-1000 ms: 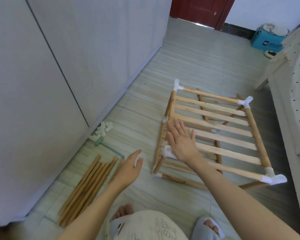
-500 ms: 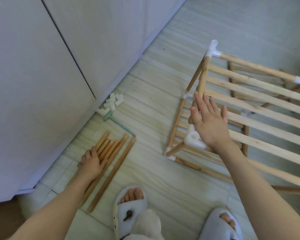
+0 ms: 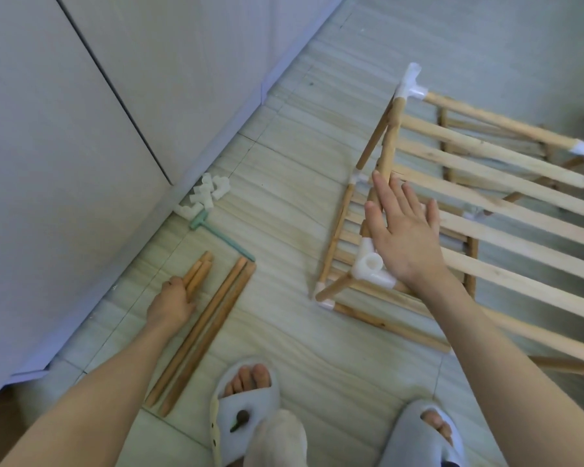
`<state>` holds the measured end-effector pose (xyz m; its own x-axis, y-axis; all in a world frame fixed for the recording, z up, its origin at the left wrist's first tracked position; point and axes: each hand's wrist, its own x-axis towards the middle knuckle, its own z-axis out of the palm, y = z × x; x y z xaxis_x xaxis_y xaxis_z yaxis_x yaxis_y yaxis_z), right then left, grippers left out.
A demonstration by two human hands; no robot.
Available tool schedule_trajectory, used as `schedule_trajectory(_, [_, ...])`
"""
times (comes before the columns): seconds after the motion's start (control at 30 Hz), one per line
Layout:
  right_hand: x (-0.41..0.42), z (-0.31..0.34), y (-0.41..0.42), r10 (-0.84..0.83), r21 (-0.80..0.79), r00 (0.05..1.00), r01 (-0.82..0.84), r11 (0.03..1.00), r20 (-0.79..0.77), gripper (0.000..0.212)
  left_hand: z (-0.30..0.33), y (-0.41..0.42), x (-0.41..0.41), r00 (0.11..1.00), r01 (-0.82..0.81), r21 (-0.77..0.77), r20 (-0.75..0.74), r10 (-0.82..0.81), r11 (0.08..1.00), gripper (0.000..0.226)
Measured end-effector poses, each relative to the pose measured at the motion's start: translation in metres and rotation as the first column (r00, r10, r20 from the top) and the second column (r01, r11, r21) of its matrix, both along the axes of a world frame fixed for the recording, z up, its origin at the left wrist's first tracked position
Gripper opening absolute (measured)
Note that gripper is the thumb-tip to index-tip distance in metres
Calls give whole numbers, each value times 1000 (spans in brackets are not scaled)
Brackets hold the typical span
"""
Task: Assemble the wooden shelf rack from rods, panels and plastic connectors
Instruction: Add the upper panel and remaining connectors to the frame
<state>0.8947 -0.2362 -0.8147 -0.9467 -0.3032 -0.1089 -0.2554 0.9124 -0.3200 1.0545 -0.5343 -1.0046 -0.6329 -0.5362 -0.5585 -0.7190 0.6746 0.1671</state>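
Floor-side, left hand seemingly grips rods; right hand fingers spread over rack.

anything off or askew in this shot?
Nothing damaged or spilled. The half-built wooden slatted rack lies tipped on the tiled floor, steadied by the right hand. The left hand grips loose wooden rods.

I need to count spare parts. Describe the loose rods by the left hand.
The loose wooden rods are round, plain brown dowels lying on the tiled floor beside the white wall panel. Two long ones lie side by side, untouched; the left hand grips a few shorter-looking ones, its fingers curled over them. All point roughly the same way.
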Motion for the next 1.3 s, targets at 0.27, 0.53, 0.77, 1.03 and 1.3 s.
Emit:
schedule_trajectory(0.27, [3, 3, 1, 2, -9, 997, -1, 1000, 79, 51, 88, 24, -47, 864, -14, 273, -481, 149, 962, 52])
schedule_trajectory(0.53, [23, 94, 5, 119, -368, 971, -35, 929, 209, 44, 273, 104, -99, 495, 326, 561, -787, 368, 761, 47])
schedule_trajectory(0.77, [63, 182, 46, 403, -711, 749, 127, 692, 526, 28, 388, 192, -94, 427, 605, 651, -751, 503, 459, 28])
schedule_trajectory(1.03, [94, 210, 123, 444, -835, 729, 326, 443, 521, 44, 433, 265, -81, 551, 694, 675, -722, 418, 250, 28])
schedule_trajectory(1.3, [101, 189, 172, 39, -720, 918, 282, 634, 394, 10, 403, 281, -72, 571, 514, 764, -644, 508, 391, 22])
